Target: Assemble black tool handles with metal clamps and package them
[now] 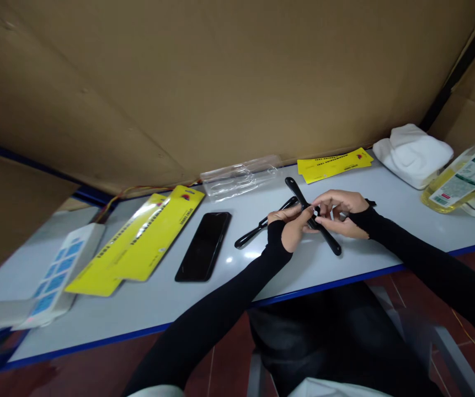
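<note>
held tool: a black two-handled tool (324, 234) is positioned just above the table (411, 226), near its front edge, between the two hands. its long axis runs diagonally. one handle points away from the person and leftward, toward the back panel (237, 82); the opposite handle points toward the person and rightward. the handles lie roughly in line, one on each side of the covered middle section.

left hand (293, 226): closed around the middle section, with the thumb laid along the upper side.

right hand (345, 209): thumb and fingertips are drawn narrow on a small part (316, 212), dark with a bright spot, at the middle of the tool. the exact form of this part cannot be told.

second tool: another black tool (249, 237) lies on the table, partly hidden by the left hand. its long axis crosses the direction of the first, with the near handle pointing leftward and toward the person.

surroundings: a phone (204, 248) lies left of the second tool, beside overlapping yellow cards (154, 237). a power strip (63, 275) is farther left. clear plastic packaging (241, 176) and further yellow cardstock (332, 167) lie along the back. a white cloth (413, 154) and a bottle (464, 176) of yellow liquid occupy the right side.
</note>
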### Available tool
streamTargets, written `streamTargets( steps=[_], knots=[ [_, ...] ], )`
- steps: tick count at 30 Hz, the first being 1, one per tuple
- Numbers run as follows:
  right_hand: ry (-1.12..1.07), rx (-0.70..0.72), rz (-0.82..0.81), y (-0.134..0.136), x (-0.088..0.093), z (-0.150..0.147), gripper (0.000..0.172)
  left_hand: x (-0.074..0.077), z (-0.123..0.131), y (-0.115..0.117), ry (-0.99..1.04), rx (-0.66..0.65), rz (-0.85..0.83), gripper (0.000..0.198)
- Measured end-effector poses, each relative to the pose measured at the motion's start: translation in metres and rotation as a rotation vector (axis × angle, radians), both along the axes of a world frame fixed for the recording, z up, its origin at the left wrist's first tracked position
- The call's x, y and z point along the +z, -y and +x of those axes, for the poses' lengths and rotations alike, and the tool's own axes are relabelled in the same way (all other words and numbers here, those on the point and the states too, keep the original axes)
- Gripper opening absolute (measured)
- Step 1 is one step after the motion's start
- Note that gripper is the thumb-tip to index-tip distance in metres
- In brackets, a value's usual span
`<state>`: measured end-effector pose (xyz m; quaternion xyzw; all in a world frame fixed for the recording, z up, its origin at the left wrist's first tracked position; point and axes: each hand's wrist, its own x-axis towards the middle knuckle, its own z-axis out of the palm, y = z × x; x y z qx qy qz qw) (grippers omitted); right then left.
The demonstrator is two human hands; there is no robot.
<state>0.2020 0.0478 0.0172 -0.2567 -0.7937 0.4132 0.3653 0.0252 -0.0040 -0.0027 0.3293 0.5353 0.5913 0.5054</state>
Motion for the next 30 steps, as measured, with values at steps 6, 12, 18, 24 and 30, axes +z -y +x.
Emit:
streamTargets(
  steps=[6, 12, 18, 24, 30],
  knots=[
    [-0.002, 0.013, 0.071, -0.005, -0.003, 0.003, 0.022, 0.006, 0.0, 0.003, 0.008, -0.005, 0.001, 0.036],
    [-0.002, -0.011, -0.044, -0.004, -0.002, 0.005, 0.022, 0.016, 0.002, 0.007, -0.005, -0.008, 0.017, 0.03],
    [0.07, -0.053, -0.065, -0.001, 0.004, 0.004, 0.03, 0.013, 0.004, 0.007, -0.009, -0.003, 0.04, 0.031],
    [0.095, -0.038, 0.007, -0.003, 0.003, 0.005, 0.035, 0.009, 0.005, 0.007, -0.026, 0.004, 0.021, 0.034],
    [0.17, -0.094, 0.22, 0.007, 0.01, 0.002, 0.033, 0.003, 0.004, 0.003, 0.01, 0.021, -0.038, 0.037]
  ],
)
